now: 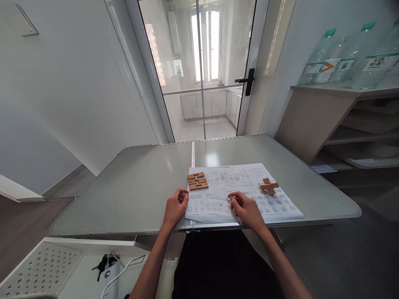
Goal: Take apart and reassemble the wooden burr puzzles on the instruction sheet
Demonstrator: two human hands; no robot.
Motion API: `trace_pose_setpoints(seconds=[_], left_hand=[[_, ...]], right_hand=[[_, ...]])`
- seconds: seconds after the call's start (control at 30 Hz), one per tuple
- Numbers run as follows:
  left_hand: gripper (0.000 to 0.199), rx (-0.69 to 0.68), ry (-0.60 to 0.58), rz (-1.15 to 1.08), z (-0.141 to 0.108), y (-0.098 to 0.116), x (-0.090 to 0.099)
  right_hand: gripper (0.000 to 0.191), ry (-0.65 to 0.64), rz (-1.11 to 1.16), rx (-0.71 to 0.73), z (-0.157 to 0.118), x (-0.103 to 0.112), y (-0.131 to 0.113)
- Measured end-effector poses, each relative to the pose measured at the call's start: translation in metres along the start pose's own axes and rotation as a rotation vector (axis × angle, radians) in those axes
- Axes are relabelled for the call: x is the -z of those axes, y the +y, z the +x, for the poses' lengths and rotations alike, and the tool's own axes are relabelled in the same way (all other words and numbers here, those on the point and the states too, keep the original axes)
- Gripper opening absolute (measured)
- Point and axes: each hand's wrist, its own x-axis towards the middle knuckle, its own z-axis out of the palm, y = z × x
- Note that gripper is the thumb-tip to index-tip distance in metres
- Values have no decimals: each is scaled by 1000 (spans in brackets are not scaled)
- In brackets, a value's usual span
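Observation:
My left hand (176, 206) rests at the left edge of a printed paper sheet (237, 178), its fingers loosely curled and nothing visible in them. Over the lower middle of the sheet is my right hand (247, 209), fingers bent in and thumb near the index finger, with no object showing. Notched wooden puzzle pieces (198, 181) lie in a row at the sheet's left side, just beyond my left hand. On the right side stands a cross-shaped wooden puzzle (269, 187) of interlocked pieces, apart from my right hand. A small dark mark shows on the paper between the hands.
The sheet lies on a grey table (149, 178) with a seam down its middle. Below its left front is a white drawer (77, 265) with keys (104, 263) and a cable. A glass door (202, 74) is behind. Plastic bottles (339, 62) stand on a shelf unit (321, 112) at right.

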Motion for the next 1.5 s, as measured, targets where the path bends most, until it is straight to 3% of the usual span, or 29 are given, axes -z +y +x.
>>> trace_pose_setpoints(seconds=[1.5], left_hand=[[30,9,2,7,0,1,0]], right_hand=[[39,4,-13,1,-1,0,-1]])
